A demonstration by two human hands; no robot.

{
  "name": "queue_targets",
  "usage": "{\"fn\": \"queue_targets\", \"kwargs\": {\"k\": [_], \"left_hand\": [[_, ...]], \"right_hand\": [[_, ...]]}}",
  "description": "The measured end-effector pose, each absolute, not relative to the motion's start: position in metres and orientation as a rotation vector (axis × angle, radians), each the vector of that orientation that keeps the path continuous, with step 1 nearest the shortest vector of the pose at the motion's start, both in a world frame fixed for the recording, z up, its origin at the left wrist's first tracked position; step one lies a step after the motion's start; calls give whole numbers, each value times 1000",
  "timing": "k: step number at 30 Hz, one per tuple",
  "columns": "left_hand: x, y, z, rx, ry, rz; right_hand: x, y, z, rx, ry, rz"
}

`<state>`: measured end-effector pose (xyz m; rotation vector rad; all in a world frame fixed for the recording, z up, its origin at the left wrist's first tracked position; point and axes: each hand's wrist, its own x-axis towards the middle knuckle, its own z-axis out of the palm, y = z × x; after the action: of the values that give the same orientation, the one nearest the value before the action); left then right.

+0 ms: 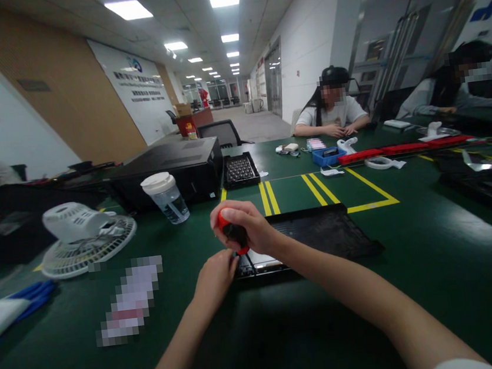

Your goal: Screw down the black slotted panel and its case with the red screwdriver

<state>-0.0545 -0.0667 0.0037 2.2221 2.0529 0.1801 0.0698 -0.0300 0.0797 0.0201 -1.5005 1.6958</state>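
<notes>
In the head view, my right hand [250,222] is wrapped round the red and black handle of a screwdriver [235,234]. Its thin dark shaft points down at the left end of a flat black casing [326,231], which lies on the green table. A pale, shiny part [263,260] shows inside the casing near its front edge. My left hand [214,277] is closed at the casing's left corner, close beside the screwdriver's shaft. Its fingertips are partly hidden, and they seem to pinch that edge.
Left of my hands are a lidded cup [168,202], a white fan [87,232] and a blurred-out flat item [130,301]. A large black box [168,169] and a black tray of small parts [241,170] stand behind. Across the table sits a person [330,109] near a blue bin [328,156].
</notes>
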Motion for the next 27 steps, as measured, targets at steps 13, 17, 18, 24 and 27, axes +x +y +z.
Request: {"fn": "queue_targets", "kwargs": {"k": [13, 17, 18, 24, 27], "left_hand": [[-55, -69, 6, 2284, 2015, 211], [-55, -69, 5, 2240, 2067, 172], [-55, -69, 4, 2225, 2076, 166], [-56, -71, 4, 2234, 2023, 233], [-57, -71, 5, 2248, 1950, 309]], "right_hand": [[69, -35, 80, 25, -1492, 1641], [69, -39, 82, 15, -1527, 1649], [68, -39, 83, 12, -1542, 1653], [74, -39, 90, -84, -1656, 1559], [96, -43, 111, -222, -1810, 1285]]}}
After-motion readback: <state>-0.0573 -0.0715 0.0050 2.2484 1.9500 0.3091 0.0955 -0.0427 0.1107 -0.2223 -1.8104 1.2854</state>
